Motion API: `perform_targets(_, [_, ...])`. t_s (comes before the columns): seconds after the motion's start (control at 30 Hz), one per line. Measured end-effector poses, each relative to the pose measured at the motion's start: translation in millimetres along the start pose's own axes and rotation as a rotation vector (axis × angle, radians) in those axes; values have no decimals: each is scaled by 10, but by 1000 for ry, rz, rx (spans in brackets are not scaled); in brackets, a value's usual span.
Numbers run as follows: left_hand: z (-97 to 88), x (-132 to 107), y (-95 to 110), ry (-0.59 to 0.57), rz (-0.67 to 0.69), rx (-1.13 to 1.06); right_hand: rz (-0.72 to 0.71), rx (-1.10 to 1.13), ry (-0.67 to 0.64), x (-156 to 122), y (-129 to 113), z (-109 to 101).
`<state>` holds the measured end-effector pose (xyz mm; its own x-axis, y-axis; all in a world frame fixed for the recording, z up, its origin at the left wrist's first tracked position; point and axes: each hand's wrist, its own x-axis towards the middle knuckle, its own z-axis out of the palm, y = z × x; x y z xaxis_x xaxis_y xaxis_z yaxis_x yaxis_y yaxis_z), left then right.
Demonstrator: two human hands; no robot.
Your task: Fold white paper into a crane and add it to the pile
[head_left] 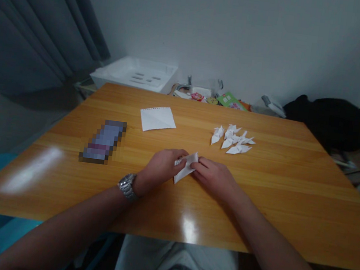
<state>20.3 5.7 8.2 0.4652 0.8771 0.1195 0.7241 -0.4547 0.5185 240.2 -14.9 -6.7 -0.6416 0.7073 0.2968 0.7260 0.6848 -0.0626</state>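
Observation:
A small piece of folded white paper (185, 170) is between my two hands, just over the middle of the wooden table (278, 186). My left hand (164, 163) grips its left side, thumb lying across the front. On the right edge, the fingers of my right hand (213, 174) pinch the paper. Several folded white paper cranes (239, 148) lie in a group beyond my right hand. Farther off to the left rests a flat white sheet (158, 119) with a row of punched holes along its top edge.
A blurred-out phone-like object (103, 141) lies on the table's left part. Behind the far edge stand a white plastic tray (135, 72) and a green packet (232, 101) among small items. A dark cloth heap (331, 116) is at the back right, and a grey curtain (39, 25) hangs at left.

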Motion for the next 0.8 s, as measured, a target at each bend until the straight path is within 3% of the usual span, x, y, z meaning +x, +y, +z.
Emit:
perform_targets(0.27, [42, 28, -21, -35, 23, -62, 5, -32, -43, 12, -22, 11])
perform_targets(0.8, [-9, 12, -20, -24, 17, -217, -5, -27, -5, -25, 55, -29])
